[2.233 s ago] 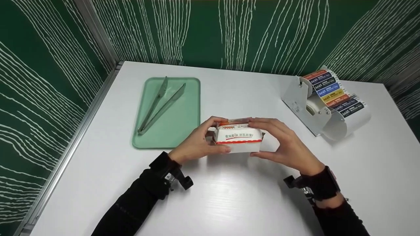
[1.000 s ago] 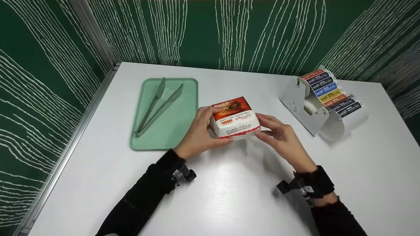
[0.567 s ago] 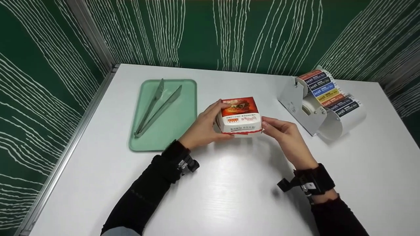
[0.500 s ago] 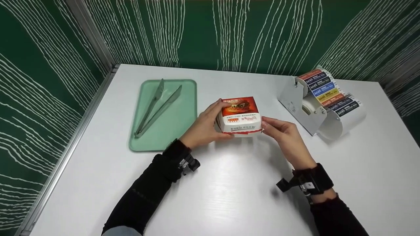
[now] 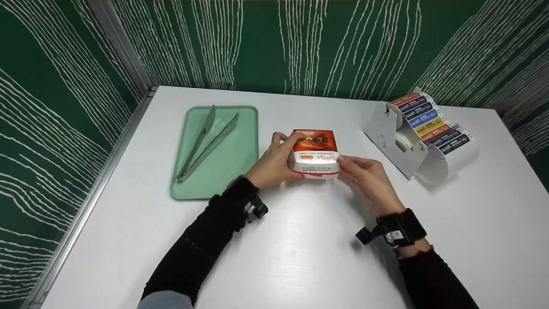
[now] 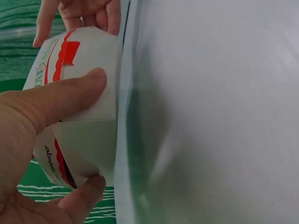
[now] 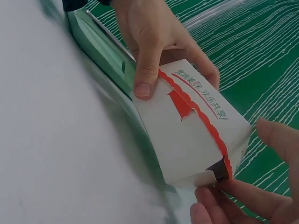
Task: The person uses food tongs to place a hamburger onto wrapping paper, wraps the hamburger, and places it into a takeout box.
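A closed carton burger box point(image 5: 316, 165), white with a red burger picture on its lid, is held just above or on the table between both hands. My left hand point(image 5: 276, 164) grips its left side, thumb point(image 6: 77, 93) across the front near a red locking tab. The fingers of my right hand point(image 5: 372, 182) are curled at the box's right corner. In the right wrist view its fingertips point(image 7: 212, 189) touch a small white side flap beside a dark gap, and the thumb point(image 7: 273, 133) lies by the lid's corner.
A mint green tray point(image 5: 233, 171) with metal tongs point(image 5: 203, 150) on it lies left of the box. To the right stands a metal dispenser point(image 5: 388, 135) carrying a roll of coloured labels point(image 5: 429, 124). A green wall point(image 5: 261, 56) with white streaks rises behind the table point(image 5: 283, 257).
Compared with earlier, the box has tipped so its lid shows, turned square and shifted right. My right hand has gone from spanning front and back to the right corner; lately both hands moved slightly.
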The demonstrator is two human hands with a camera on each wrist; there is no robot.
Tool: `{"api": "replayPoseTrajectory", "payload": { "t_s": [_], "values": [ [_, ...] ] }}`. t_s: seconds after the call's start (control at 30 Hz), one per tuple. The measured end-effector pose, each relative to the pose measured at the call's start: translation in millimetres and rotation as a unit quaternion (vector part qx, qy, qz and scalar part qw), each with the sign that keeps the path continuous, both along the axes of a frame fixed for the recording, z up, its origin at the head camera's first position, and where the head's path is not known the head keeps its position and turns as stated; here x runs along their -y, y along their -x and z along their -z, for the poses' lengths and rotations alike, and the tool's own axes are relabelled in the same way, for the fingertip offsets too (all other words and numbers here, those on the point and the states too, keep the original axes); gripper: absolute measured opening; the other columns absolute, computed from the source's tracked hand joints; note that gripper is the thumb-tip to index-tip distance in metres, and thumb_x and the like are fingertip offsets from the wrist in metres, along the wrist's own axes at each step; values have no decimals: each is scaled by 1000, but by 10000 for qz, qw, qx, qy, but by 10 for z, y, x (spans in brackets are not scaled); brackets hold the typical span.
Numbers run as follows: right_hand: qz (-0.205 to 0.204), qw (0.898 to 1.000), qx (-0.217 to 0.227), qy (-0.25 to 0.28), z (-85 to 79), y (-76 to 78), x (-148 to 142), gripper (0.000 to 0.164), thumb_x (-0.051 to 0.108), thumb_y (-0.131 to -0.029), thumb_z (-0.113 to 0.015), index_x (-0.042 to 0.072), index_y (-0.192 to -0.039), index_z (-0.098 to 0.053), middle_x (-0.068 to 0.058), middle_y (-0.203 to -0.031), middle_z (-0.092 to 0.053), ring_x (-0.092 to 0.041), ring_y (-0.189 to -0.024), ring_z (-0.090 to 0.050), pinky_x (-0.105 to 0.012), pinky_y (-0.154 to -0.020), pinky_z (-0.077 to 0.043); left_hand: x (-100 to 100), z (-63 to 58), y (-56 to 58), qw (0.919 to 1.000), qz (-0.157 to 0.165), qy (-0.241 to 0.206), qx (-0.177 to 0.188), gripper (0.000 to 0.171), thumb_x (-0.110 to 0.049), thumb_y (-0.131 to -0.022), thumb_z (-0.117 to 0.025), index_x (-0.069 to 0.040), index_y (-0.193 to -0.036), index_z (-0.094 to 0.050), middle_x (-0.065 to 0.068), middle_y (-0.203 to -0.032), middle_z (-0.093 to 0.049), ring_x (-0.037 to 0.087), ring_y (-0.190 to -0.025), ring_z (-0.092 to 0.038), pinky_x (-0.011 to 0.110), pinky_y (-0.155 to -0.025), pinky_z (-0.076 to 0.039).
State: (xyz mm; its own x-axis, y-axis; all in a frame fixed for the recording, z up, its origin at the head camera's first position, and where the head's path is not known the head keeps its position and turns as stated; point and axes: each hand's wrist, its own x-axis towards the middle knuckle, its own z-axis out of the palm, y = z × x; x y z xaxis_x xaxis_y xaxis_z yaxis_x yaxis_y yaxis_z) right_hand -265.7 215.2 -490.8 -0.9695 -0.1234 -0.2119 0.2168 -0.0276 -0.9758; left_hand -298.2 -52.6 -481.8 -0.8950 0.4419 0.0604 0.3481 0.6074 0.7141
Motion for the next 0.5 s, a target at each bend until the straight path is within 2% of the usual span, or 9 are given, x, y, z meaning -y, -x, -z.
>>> {"api": "replayPoseTrajectory", "payload": {
  "t_s": [0.17, 0.3, 0.4, 0.5],
  "values": [
    [79, 9974, 252, -676, 34, 74, 22, 72, 40, -98, -80, -10, -146, -57, 0, -115, -77, -9, -99, -75, -25, -96, -61, -30, 37, 32, 9999, -29, 103, 72, 99, -15, -81, -96, -26, -161, -38, 20, -146, -40, 36, -127, -59, 48, -108, -55],
    [-1, 9957, 323, -864, 25, 90, 23, 69, 38, -98, -80, -9, -144, -59, 0, -112, -77, -9, -95, -75, -25, -94, -62, -15, 43, 39, 9997, 23, 187, 184, 102, -13, -81, -96, -26, -163, -36, 22, -151, -41, 37, -131, -58, 49, -112, -53],
    [-60, 9952, 288, -928, 17, 82, 20, 67, 35, -99, -80, -9, -144, -59, -6, -118, -76, -9, -97, -75, -26, -95, -62, 10, 27, 37, 9994, 70, 184, 291, 104, -16, -80, -96, -27, -163, -34, 22, -154, -40, 38, -135, -56, 51, -115, -51],
    [-105, 9946, 257, -996, 17, 71, 26, 70, 33, -99, -80, -8, -149, -55, -18, -133, -71, -9, -100, -76, -27, -98, -61, 41, 13, 34, 9990, 54, 143, 414, 105, -22, -80, -98, -30, -164, -35, 21, -155, -41, 36, -138, -54, 52, -117, -48]
  ]
}}
